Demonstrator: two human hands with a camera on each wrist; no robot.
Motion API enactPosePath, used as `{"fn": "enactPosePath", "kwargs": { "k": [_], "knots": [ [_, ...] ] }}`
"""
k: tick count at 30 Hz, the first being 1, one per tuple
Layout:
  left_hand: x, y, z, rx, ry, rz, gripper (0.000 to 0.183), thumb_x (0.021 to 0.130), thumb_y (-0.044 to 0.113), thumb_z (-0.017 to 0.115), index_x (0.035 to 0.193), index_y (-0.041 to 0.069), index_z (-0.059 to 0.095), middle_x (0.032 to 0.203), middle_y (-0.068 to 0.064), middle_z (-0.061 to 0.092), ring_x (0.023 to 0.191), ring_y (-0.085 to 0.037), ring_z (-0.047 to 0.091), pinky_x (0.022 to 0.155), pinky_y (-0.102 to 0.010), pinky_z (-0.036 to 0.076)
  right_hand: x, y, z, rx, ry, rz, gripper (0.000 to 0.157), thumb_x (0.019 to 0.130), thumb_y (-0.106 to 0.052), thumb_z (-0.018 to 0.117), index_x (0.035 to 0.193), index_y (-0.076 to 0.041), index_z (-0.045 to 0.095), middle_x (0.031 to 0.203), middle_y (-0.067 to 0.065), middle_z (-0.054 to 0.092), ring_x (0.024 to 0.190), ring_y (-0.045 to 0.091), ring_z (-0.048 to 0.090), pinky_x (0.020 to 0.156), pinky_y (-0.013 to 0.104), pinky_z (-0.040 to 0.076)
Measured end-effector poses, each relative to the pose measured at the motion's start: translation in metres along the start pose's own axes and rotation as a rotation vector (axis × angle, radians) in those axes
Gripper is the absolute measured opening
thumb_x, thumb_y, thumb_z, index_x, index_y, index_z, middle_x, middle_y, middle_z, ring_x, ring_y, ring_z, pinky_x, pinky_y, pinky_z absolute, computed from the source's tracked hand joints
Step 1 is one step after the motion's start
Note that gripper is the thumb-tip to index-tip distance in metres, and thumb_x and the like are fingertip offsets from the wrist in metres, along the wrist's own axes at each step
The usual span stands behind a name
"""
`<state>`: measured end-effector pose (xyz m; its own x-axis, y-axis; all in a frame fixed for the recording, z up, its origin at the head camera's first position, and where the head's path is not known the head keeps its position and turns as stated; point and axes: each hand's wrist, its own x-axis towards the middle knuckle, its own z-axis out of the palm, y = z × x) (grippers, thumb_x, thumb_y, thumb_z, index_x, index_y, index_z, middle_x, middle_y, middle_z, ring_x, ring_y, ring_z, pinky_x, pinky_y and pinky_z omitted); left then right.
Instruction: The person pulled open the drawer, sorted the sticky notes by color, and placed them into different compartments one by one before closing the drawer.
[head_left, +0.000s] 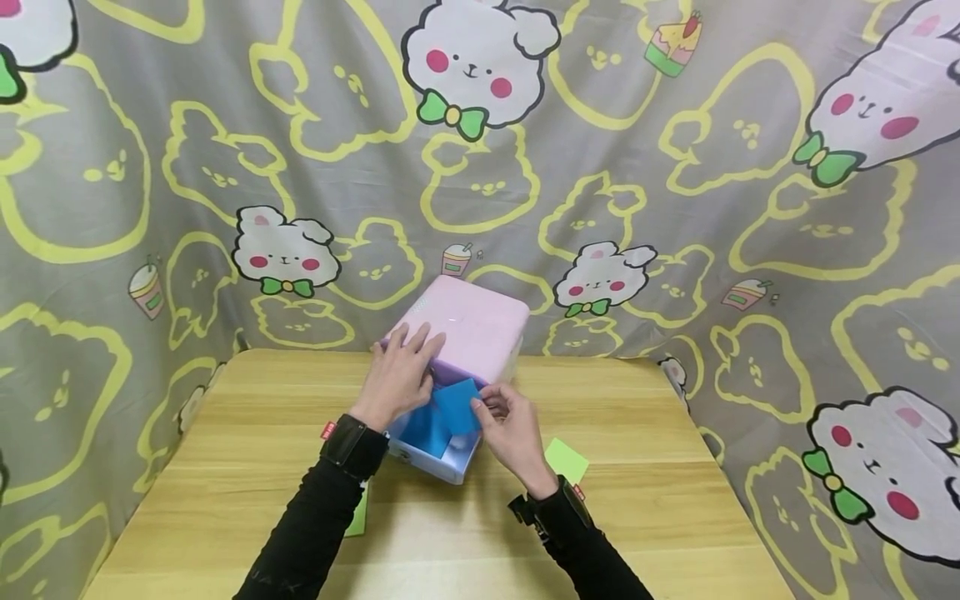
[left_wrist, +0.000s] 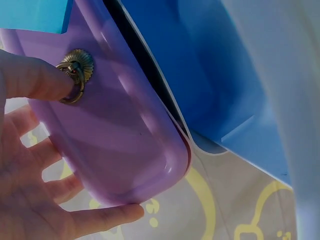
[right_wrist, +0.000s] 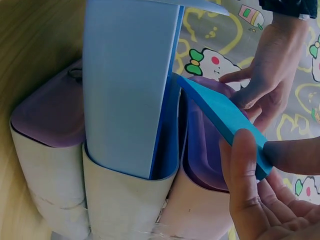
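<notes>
A small drawer cabinet (head_left: 474, 325) with a pink top stands at the back of the table. Its light-blue middle drawer (right_wrist: 129, 95) is pulled out, with a darker blue area inside that I cannot identify. My left hand (head_left: 393, 379) lies over the cabinet's front edge, fingers spread. In the left wrist view its thumb touches the brass ring pull (left_wrist: 75, 75) on the purple upper drawer (left_wrist: 117, 135). My right hand (head_left: 517, 429) pinches a blue sticky-note pad (head_left: 459, 407) between thumb and fingers, tilted above the open drawer.
A light-green paper square (head_left: 567, 460) lies on the wooden table (head_left: 637, 517), right of the cabinet. Another green piece (head_left: 358, 518) shows partly behind my left forearm. A purple lower drawer (right_wrist: 52, 112) is closed. Patterned grey curtain (head_left: 480, 192) hangs close behind the cabinet.
</notes>
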<state>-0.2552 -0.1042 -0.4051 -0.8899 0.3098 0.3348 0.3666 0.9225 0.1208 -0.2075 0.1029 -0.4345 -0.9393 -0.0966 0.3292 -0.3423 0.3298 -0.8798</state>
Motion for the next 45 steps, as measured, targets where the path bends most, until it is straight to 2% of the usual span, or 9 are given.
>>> {"fn": "enactPosePath", "kwargs": {
  "k": [7, 21, 28, 37, 45],
  "knots": [
    [-0.001, -0.001, 0.000, -0.014, 0.004, -0.009, 0.062, 0.090, 0.019, 0.070, 0.149, 0.019, 0.050, 0.158, -0.013, 0.048, 0.145, -0.047, 0.040, 0.104, -0.079, 0.038, -0.002, -0.001, 0.006, -0.027, -0.009, -0.018, 0.006, 0.090, -0.003, 0.071, 0.095, 0.000, 0.069, 0.088, 0.018, 0.075, 0.078, 0.024, 0.074, 0.067, 0.019, 0.059],
    [0.000, 0.001, 0.005, -0.033, 0.006, -0.070, 0.062, 0.093, 0.025, 0.066, 0.152, 0.022, 0.047, 0.161, -0.010, 0.044, 0.149, -0.045, 0.035, 0.108, -0.079, 0.034, 0.000, 0.004, 0.013, -0.082, -0.036, -0.027, 0.008, 0.090, -0.003, 0.072, 0.096, 0.001, 0.069, 0.089, 0.017, 0.075, 0.077, 0.021, 0.073, 0.068, 0.020, 0.059],
    [0.000, 0.001, 0.006, -0.042, 0.013, -0.057, 0.064, 0.091, 0.025, 0.066, 0.152, 0.022, 0.047, 0.161, -0.010, 0.043, 0.150, -0.045, 0.034, 0.108, -0.080, 0.033, 0.000, 0.005, 0.014, -0.095, -0.046, -0.027, 0.006, 0.090, -0.003, 0.072, 0.095, -0.001, 0.069, 0.089, 0.016, 0.076, 0.076, 0.020, 0.072, 0.068, 0.019, 0.058],
    [-0.001, 0.000, 0.006, -0.045, -0.002, -0.048, 0.072, 0.087, 0.023, 0.072, 0.153, 0.022, 0.045, 0.162, -0.011, 0.042, 0.150, -0.045, 0.033, 0.110, -0.079, 0.032, -0.001, 0.010, 0.016, -0.117, -0.066, -0.077, 0.006, 0.089, -0.003, 0.073, 0.094, -0.002, 0.071, 0.088, 0.015, 0.076, 0.077, 0.022, 0.074, 0.066, 0.019, 0.057],
    [-0.004, -0.002, 0.006, -0.042, 0.004, -0.040, 0.073, 0.086, 0.024, 0.073, 0.153, 0.022, 0.045, 0.162, -0.011, 0.042, 0.150, -0.046, 0.034, 0.110, -0.078, 0.033, 0.001, 0.015, 0.022, -0.166, -0.097, -0.099, 0.008, 0.091, -0.006, 0.072, 0.097, -0.002, 0.072, 0.091, 0.014, 0.077, 0.082, 0.022, 0.076, 0.072, 0.021, 0.059]
  ]
}}
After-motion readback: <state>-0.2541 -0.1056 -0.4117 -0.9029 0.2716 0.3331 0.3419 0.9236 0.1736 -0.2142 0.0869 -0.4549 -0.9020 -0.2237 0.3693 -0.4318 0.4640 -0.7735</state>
